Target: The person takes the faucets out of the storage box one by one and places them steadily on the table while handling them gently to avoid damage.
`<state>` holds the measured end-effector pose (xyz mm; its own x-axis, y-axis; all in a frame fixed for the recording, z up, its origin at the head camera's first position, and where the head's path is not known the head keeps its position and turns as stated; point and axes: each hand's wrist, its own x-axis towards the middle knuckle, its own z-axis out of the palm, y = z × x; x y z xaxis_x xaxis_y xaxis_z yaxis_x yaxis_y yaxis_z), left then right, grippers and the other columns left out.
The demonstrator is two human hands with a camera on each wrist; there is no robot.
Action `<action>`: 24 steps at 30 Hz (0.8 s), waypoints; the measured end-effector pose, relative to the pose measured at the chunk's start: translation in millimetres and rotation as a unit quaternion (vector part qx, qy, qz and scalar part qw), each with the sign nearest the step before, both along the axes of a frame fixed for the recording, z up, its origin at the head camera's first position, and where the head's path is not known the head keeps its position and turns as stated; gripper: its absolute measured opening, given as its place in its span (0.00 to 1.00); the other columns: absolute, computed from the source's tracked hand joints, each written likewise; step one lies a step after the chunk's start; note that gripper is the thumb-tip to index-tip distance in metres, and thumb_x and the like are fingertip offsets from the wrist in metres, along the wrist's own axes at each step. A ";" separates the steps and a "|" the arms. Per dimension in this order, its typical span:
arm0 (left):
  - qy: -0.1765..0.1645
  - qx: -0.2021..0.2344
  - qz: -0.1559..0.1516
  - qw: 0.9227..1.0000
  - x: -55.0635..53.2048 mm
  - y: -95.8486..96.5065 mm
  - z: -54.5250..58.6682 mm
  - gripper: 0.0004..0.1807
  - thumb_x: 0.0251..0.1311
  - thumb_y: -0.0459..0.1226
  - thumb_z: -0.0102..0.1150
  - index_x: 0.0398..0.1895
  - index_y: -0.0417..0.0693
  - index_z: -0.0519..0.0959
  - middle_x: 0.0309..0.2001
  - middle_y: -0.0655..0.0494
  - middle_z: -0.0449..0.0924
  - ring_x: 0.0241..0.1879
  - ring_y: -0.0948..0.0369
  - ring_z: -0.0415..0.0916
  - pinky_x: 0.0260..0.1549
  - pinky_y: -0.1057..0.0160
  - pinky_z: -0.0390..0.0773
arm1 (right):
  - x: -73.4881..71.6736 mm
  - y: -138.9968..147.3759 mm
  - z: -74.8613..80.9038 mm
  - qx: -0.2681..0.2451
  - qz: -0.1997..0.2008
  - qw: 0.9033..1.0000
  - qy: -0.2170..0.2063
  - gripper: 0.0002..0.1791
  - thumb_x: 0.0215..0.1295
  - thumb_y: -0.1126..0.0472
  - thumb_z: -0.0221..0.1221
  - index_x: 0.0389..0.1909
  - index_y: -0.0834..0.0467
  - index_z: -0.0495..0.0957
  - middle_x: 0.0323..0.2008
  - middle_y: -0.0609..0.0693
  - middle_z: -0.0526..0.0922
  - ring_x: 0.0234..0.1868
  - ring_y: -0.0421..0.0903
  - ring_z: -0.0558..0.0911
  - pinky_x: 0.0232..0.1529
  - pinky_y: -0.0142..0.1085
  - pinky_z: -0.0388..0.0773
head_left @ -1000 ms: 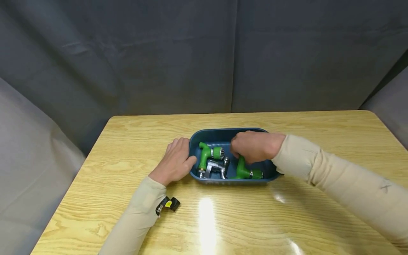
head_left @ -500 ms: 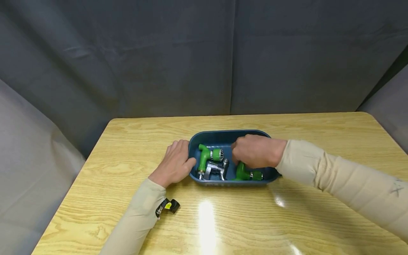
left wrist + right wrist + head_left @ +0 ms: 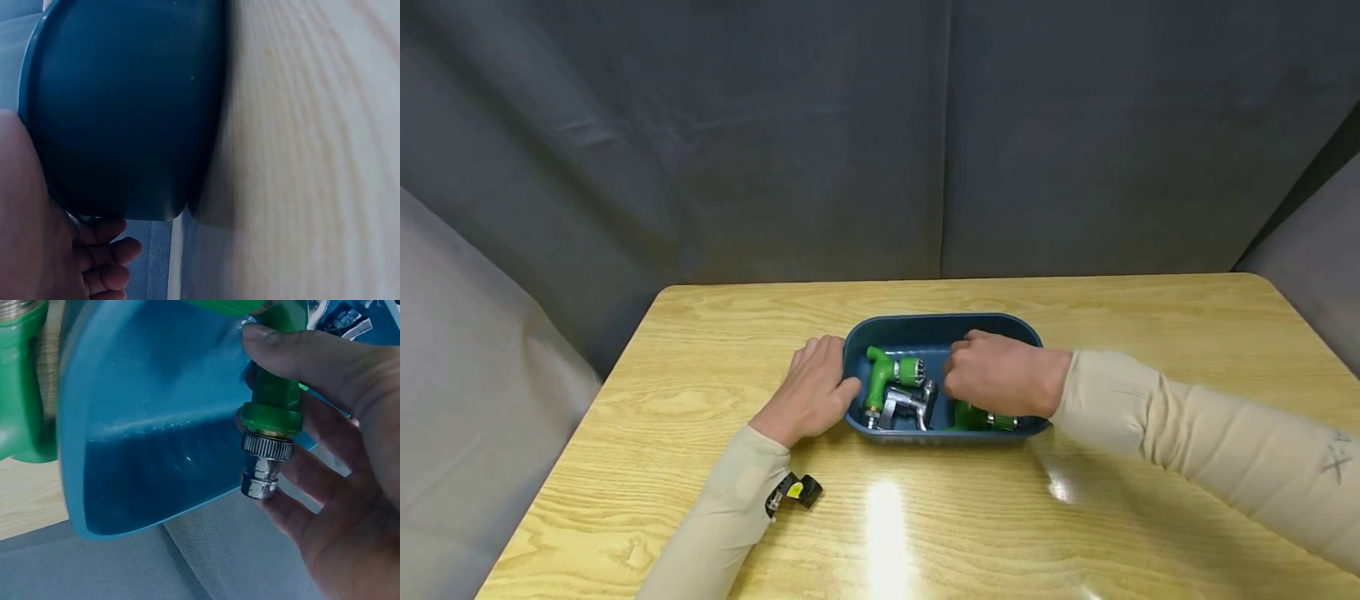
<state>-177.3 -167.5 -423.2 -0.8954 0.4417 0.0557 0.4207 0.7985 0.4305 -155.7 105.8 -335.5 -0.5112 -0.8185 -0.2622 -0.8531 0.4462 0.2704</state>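
A dark blue oblong plastic basin (image 3: 942, 436) stands on the table. My left hand (image 3: 808, 392) grips its left end, thumb over the rim; in the left wrist view the fingers (image 3: 103, 256) bend beside the basin's corner. My right hand (image 3: 1000, 375) reaches inside at the right. It holds a green hose nozzle (image 3: 275, 394) by the handle, thumb across it, as the right wrist view shows. The nozzle's ribbed metal connector points to the far side. At the basin's left lie another green hose nozzle (image 3: 881, 379) and a chrome trigger-like fitting (image 3: 904, 404).
A green piece with a threaded metal end (image 3: 22, 387) lies on the wooden table beyond the basin's right end; the right sleeve (image 3: 1120, 404) hides it from the head view. Dark curtain (image 3: 775, 167) hangs behind the table. A black camera (image 3: 797, 490) is on the left wrist.
My right hand has come slightly lower and nearer over the right-hand nozzle, covering more of it. The left hand stays on the basin; the whole head view has shifted a little.
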 end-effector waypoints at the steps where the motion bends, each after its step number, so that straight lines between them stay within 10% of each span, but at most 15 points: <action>1: 0.001 -0.001 0.000 1.000 -0.4 0.1 -0.4 0.20 0.66 0.42 0.46 0.56 0.39 0.70 0.42 0.50 0.68 0.44 0.53 0.60 0.47 0.57 0.58 | 0.3 0.1 -0.8 0.002 0.003 1.000 0.005 0.08 0.63 0.65 0.69 0.40 0.50 0.90 0.40 0.45 0.91 0.43 0.45 0.87 0.51 0.43 0.83; 24: 0.007 0.003 -0.001 1.000 -7.8 -1.1 -4.6 0.20 0.66 0.41 0.46 0.56 0.39 0.70 0.43 0.50 0.68 0.45 0.52 0.60 0.48 0.55 0.59 | 2.4 0.8 -2.5 0.011 0.034 0.997 0.063 0.07 0.63 0.62 0.69 0.37 0.46 0.89 0.36 0.43 0.89 0.39 0.44 0.83 0.45 0.38 0.78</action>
